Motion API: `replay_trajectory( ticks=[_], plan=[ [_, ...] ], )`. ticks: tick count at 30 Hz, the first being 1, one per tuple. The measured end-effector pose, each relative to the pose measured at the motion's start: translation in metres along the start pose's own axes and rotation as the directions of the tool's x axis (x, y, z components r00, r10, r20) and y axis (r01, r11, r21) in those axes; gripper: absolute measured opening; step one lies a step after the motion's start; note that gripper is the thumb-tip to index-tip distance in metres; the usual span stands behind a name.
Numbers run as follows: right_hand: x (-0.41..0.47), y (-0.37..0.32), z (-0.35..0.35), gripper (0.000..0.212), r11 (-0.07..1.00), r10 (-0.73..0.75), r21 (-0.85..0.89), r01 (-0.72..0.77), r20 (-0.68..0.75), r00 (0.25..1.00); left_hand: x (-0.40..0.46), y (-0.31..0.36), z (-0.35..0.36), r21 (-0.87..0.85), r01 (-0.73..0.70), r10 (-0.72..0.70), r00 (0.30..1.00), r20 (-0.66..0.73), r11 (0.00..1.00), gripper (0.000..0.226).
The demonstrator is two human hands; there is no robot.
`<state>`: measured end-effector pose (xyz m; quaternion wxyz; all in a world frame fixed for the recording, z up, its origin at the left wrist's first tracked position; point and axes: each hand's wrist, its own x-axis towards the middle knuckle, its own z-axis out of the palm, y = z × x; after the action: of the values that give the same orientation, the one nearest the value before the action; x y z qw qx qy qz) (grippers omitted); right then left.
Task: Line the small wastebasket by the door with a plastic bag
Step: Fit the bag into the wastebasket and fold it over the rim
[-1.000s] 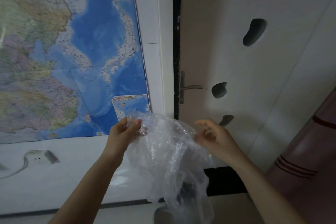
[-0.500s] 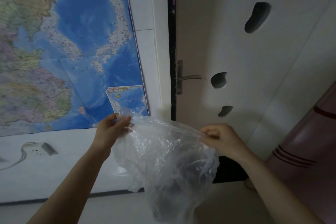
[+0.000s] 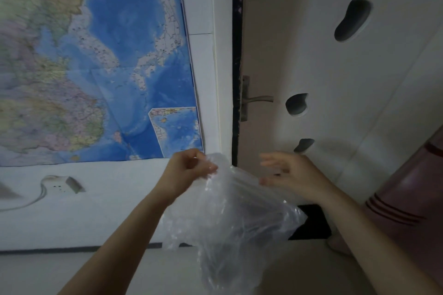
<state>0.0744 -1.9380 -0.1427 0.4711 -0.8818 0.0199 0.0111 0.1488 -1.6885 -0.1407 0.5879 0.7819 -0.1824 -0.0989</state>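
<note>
A clear, crinkled plastic bag (image 3: 230,218) hangs in the air in front of the door. My left hand (image 3: 185,170) pinches its upper left edge. My right hand (image 3: 291,175) is beside the bag's top right edge with fingers spread; the bag's rim runs just under the fingertips, and no grip shows. Something dark shows dimly through the lower part of the bag; whether it is the wastebasket I cannot tell. The wastebasket itself is not clearly visible.
A pale door (image 3: 311,59) with a lever handle (image 3: 257,99) stands straight ahead. A large map (image 3: 96,67) covers the wall on the left, above a wall socket with a cable (image 3: 60,185). A reddish striped object (image 3: 412,194) is at the right edge.
My right hand has let go of the bag's edge and spread its fingers. My left hand still pinches the bag, which now sags toward the right.
</note>
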Motion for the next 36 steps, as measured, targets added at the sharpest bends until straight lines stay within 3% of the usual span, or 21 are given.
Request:
replay_trajectory(
  ticks=[2, 5, 7, 10, 12, 14, 20, 23, 26, 29, 31, 33, 36],
  plan=[
    [0.006, -0.016, 0.019, 0.074, 0.999, -0.049, -0.007, 0.049, 0.026, 0.998, 0.002, 0.007, 0.015, 0.018, -0.026, 0.026, 0.999, 0.035, 0.999, 0.014],
    [0.012, -0.026, 0.042, 0.019, 0.983, -0.152, -0.111, 0.144, -0.066, 0.986, 0.005, 0.017, 0.024, 0.029, -0.043, 0.040, 0.996, 0.085, 0.999, 0.020],
    [0.011, -0.023, 0.048, 0.035, 0.979, -0.196, -0.089, 0.184, -0.151, 0.969, 0.003, 0.017, 0.013, 0.088, -0.105, 0.096, 0.991, 0.093, 0.991, 0.040],
    [0.010, -0.017, 0.043, 0.014, 0.984, -0.159, 0.053, 0.172, -0.189, 0.969, -0.014, -0.002, -0.022, 0.109, -0.142, 0.154, 0.982, -0.110, 0.984, 0.072],
    [0.010, -0.010, 0.036, 0.003, 0.973, -0.150, 0.147, 0.177, -0.181, 0.972, -0.032, -0.025, -0.040, 0.094, -0.049, 0.070, 0.969, -0.235, 0.994, 0.084],
    [0.011, -0.007, 0.031, 0.013, 0.957, -0.156, 0.216, 0.193, -0.176, 0.972, -0.043, -0.046, -0.046, 0.114, 0.075, -0.046, 0.970, -0.237, 0.991, 0.094],
    [0.013, -0.001, 0.021, 0.009, 0.937, -0.124, 0.302, 0.175, -0.178, 0.976, -0.033, -0.069, -0.046, 0.292, 0.181, -0.188, 0.982, -0.003, 0.939, 0.091],
    [0.011, 0.003, 0.017, 0.020, 0.920, -0.095, 0.358, 0.162, -0.197, 0.976, -0.028, -0.076, -0.049, 0.309, 0.214, -0.228, 0.974, 0.010, 0.927, 0.050],
    [0.010, 0.012, 0.010, 0.027, 0.917, -0.056, 0.370, 0.151, -0.256, 0.965, -0.028, -0.078, -0.055, 0.192, 0.221, -0.222, 0.975, -0.018, 0.956, 0.009],
    [0.009, 0.017, 0.004, 0.026, 0.934, -0.020, 0.338, 0.118, -0.280, 0.960, -0.031, -0.078, -0.062, 0.118, 0.231, -0.230, 0.973, -0.022, 0.966, 0.015],
    [0.009, 0.014, 0.006, 0.022, 0.959, -0.039, 0.261, 0.109, -0.259, 0.965, -0.029, -0.074, -0.062, 0.225, 0.253, -0.274, 0.959, 0.067, 0.941, 0.015],
    [0.010, 0.003, 0.013, 0.021, 0.983, -0.082, 0.143, 0.111, -0.196, 0.977, -0.023, -0.062, -0.054, 0.282, 0.233, -0.291, 0.939, 0.184, 0.931, 0.047],
    [0.013, -0.017, 0.030, 0.034, 0.989, -0.150, -0.027, 0.147, -0.110, 0.983, -0.008, -0.026, -0.019, 0.261, 0.033, -0.104, 0.958, 0.266, 0.965, 0.083]
  ],
)
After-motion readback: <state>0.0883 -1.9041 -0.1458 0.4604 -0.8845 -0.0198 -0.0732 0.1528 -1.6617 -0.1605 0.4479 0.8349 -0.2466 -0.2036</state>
